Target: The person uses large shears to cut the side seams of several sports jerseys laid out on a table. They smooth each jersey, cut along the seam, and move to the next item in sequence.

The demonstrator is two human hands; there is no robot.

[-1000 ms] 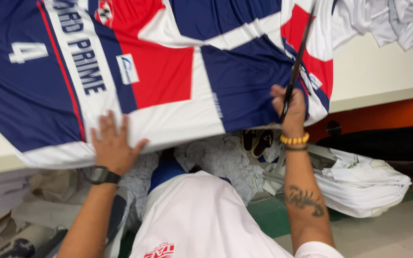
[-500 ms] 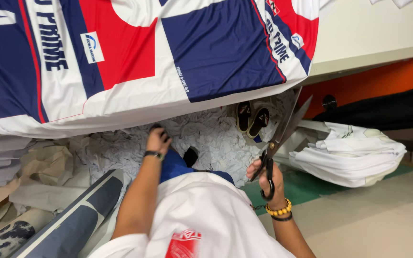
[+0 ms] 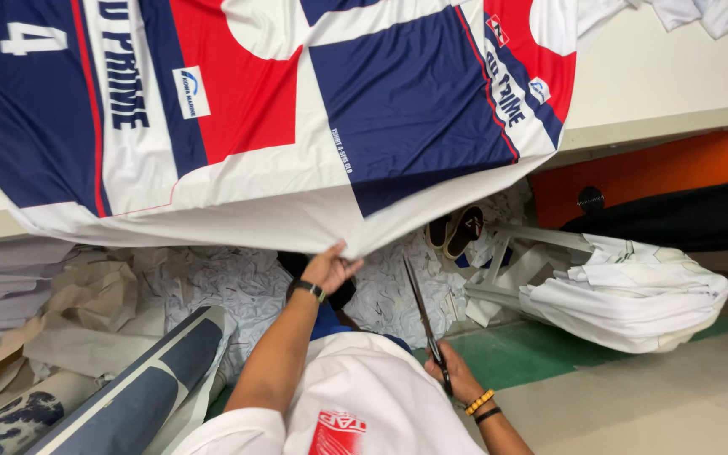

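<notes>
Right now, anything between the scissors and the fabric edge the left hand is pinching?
Nothing visible. The scissors in the right hand point up at the printed fabric, open air between them. The left hand grips the hanging edge, off to the blades' side.

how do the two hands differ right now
The left hand is raised, pinching the white edge of the printed fabric; the right hand sits low, gripping scissors with blades pointing up. The left wrist wears a dark watch, the right beaded bracelets. Both are bare.
</notes>
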